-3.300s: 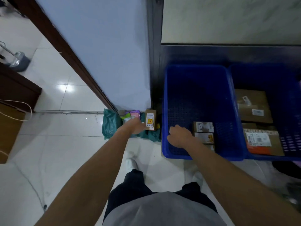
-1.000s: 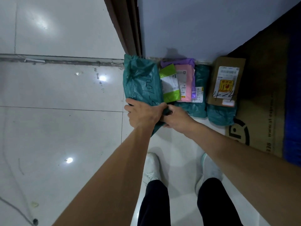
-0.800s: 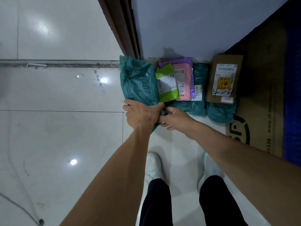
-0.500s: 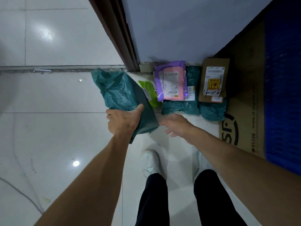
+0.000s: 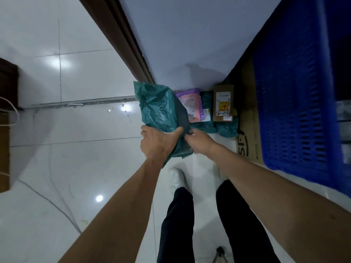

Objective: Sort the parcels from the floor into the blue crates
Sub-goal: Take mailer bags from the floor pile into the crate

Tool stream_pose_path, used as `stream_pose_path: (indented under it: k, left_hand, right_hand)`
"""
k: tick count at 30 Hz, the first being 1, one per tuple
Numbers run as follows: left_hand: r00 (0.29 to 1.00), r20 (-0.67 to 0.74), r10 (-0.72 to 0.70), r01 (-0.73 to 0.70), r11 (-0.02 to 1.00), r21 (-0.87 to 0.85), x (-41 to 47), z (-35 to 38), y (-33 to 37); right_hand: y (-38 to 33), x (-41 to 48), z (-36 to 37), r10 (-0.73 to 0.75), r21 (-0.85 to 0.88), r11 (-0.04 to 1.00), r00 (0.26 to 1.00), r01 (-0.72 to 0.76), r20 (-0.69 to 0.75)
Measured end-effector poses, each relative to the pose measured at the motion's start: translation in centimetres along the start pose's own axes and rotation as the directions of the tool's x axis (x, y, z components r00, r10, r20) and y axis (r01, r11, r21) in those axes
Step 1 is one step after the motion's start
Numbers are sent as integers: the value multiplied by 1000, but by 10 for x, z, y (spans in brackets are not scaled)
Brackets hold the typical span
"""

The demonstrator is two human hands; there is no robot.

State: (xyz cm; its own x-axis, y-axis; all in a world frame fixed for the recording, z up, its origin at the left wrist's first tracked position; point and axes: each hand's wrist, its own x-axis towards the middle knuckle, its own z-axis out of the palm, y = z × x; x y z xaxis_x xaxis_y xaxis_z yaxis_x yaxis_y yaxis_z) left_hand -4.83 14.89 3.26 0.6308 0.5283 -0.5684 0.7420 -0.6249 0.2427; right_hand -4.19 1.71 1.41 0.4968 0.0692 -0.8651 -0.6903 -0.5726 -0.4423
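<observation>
Centrally, left grip (image 5: 159, 143) wraps and right grip (image 5: 199, 141) pinches the lower edge of one teal parcel (image 5: 161, 109), which extends above both; one purple parcel (image 5: 190, 103), one brown box (image 5: 223, 103) and one blue crate (image 5: 290, 92) lie rightward.

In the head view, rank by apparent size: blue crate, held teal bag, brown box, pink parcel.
Largest: blue crate.
Next: teal bag, though held nearer the camera.
Unranked: brown box and pink parcel look alike; the bag hides part of the parcel.

Three teal bags (image 5: 161, 111) (image 5: 206, 103) (image 5: 227, 129), one purple-pink parcel (image 5: 191, 105), one small cardboard box (image 5: 223, 103), one blue crate (image 5: 292, 92), two hands (image 5: 158, 143) (image 5: 201, 142).
</observation>
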Motion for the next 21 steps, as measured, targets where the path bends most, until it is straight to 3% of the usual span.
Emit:
stream_pose_path:
  k: [8, 12, 17, 21]
  left_hand:
    - [991, 86, 99, -99, 995, -2, -79, -60, 63]
    - [975, 106, 194, -199, 980, 31, -118, -94, 95]
    - [927, 165, 338, -345, 939, 17, -163, -128, 131]
    - [874, 248, 418, -443, 895, 56, -192, -159, 162]
  right_hand:
    - [-19, -113, -45, -183, -159, 976, 952, 147, -245]
    - [-24, -173, -67, -199, -102, 979, 937, 177, -286]
    - [-29, -238, -87, -140, 86, 979, 922, 183, -360]
    - [-33, -283, -97, -257, 31, 952, 849, 305, -461]
